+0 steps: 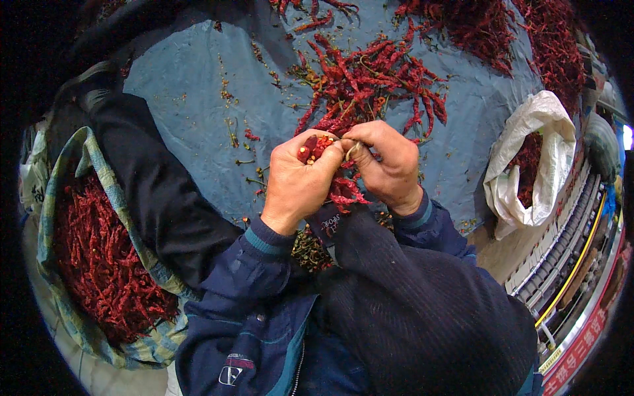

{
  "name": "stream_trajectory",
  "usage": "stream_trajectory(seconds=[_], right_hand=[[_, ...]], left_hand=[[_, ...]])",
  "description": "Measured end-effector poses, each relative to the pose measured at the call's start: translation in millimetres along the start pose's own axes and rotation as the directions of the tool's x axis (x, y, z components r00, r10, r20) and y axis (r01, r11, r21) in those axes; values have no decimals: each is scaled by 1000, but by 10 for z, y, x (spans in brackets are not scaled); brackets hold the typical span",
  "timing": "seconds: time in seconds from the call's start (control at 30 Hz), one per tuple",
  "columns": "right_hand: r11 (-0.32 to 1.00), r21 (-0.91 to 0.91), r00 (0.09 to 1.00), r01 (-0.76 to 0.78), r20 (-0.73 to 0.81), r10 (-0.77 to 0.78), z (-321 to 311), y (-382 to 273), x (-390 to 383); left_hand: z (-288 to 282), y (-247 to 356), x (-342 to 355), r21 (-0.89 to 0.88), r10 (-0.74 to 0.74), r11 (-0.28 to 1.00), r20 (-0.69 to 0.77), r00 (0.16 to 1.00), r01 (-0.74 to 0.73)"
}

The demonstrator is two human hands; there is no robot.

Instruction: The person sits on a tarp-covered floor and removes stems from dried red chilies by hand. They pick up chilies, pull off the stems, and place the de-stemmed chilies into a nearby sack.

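Observation:
My left hand [302,177] is closed around several dried red chilies [314,148], their stemless ends showing above the thumb and fingers. Close against it, my right hand [388,162] pinches at a pale stem [352,150], with fingertips meeting those of the left. More red chilies [347,191] show beneath and between the two hands. Just beyond them a loose pile of dried chilies [370,82] lies on the blue sheet [191,86]. Under my wrists is a heap of stem bits [309,251].
At left stands a checked cloth sack [99,158] full of dried chilies [105,264]. A white woven sack [561,125] with chilies inside sits at right. Larger chili heaps [475,30] lie far right. Stem scraps and seeds dot the sheet. My dark-trousered legs flank the work.

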State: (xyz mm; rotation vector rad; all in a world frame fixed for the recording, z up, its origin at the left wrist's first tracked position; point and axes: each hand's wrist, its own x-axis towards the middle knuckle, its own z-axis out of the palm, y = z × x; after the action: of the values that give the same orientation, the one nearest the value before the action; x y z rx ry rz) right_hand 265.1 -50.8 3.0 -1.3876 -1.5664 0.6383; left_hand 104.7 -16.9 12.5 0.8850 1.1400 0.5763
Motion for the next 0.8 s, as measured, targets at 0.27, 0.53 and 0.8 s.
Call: stream_trajectory(seconds=[0.27,0.53,0.8], right_hand=[[861,433,921,-267,-149,360,100,38,-96],[910,-383,986,-161,-29,162,-128,229,65],[880,278,895,-385,346,282,55,-294,142]], left_hand=[[-267,2,-14,-526,-192,816,146,970,241],[-587,64,-107,-458,-148,864,161,976,207],[-505,-14,-197,-187,-147,963,231,962,192]])
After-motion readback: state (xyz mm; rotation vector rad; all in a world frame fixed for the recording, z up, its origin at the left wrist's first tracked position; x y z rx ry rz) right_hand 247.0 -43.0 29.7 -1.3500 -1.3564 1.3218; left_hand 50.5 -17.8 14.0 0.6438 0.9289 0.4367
